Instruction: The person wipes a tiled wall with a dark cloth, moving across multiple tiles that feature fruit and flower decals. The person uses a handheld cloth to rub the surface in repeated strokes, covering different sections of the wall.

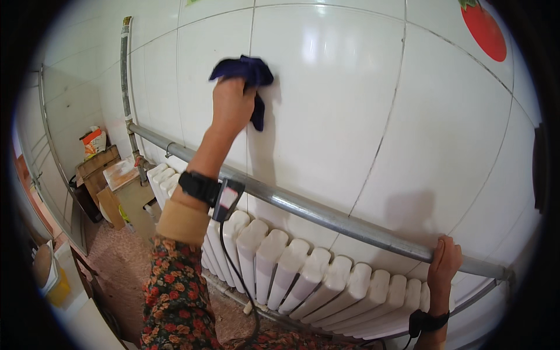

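My left hand grips a dark blue cloth against the white tiled wall, above a grey metal pipe. Part of the cloth hangs down beside the fist. At the lower right, my right hand is closed around the same pipe, close to its right end. A black strap with a small device is on the left wrist, and another black strap is on the right wrist.
Below the pipe runs a white ribbed radiator. An upright pipe with a red-handled valve stands at the left. Wooden boards, a bag and a low cabinet are beyond. A white table is at the lower left.
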Available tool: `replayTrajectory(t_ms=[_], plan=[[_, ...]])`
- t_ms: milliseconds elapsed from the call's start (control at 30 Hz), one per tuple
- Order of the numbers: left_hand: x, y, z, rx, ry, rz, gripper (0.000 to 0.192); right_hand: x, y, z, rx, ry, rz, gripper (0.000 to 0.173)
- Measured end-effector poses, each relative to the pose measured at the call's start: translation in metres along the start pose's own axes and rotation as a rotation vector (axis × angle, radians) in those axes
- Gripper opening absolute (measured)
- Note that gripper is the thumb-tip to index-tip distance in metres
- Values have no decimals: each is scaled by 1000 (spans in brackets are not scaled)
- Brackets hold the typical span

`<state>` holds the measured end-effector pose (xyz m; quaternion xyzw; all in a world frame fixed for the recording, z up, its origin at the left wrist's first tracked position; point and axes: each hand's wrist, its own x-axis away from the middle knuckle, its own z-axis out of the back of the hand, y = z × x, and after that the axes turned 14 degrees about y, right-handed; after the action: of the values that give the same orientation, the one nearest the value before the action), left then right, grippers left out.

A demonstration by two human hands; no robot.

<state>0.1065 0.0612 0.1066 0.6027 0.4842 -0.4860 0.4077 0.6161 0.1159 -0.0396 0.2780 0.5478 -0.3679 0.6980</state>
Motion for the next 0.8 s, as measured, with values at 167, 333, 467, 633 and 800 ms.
replayTrajectory(t_ms=[167, 333, 467, 633, 800], plan=[[78, 32, 23, 30, -109, 6, 39, 1, 0, 0, -27, -1, -44, 15], [23, -6, -2, -36, 6, -89, 24, -1, -4, -1, 3, -9, -39, 14], [-85, -46, -30, -241, 101, -98, 17, -2, -4, 0, -12, -1, -59, 13], [-88, -22, -24, -322, 49, 29, 10, 0, -4, 0, -8, -6, -44, 11], [26, 14, 13, 56, -70, -228, 37, -1, -6, -1, -42, 33, -57, 11]])
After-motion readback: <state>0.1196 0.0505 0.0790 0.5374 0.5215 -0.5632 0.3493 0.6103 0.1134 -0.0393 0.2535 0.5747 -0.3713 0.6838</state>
